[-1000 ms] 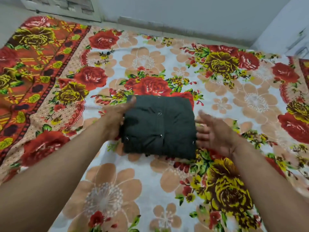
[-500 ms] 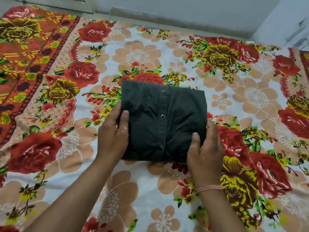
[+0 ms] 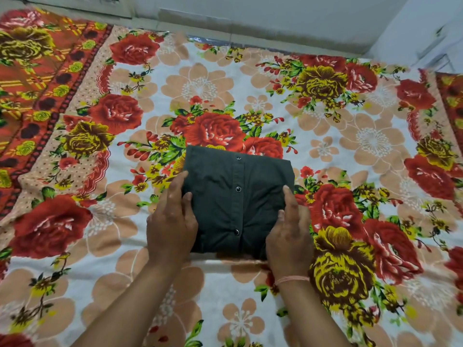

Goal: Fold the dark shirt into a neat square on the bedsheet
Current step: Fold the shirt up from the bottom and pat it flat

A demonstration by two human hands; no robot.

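The dark shirt [image 3: 238, 204] lies folded into a compact square on the floral bedsheet [image 3: 370, 136], its button placket facing up with three buttons showing. My left hand [image 3: 172, 216] rests against the shirt's left edge, fingers straight along the side and the thumb lying on the fabric. Along the right edge sits my right hand [image 3: 288, 226], thumb on top and fingers straight beside the fold. The shirt's near corners are hidden under both hands.
The bedsheet covers the whole bed, with a red patterned border [image 3: 37, 91] on the left. A pale wall [image 3: 275, 18] runs along the far edge and a white surface [image 3: 426, 33] stands at the back right.
The folded shirt came down from a lifted, tilted hold onto the sheet nearer to me. Both hands have settled against its sides, and since half a second ago they have hardly moved.
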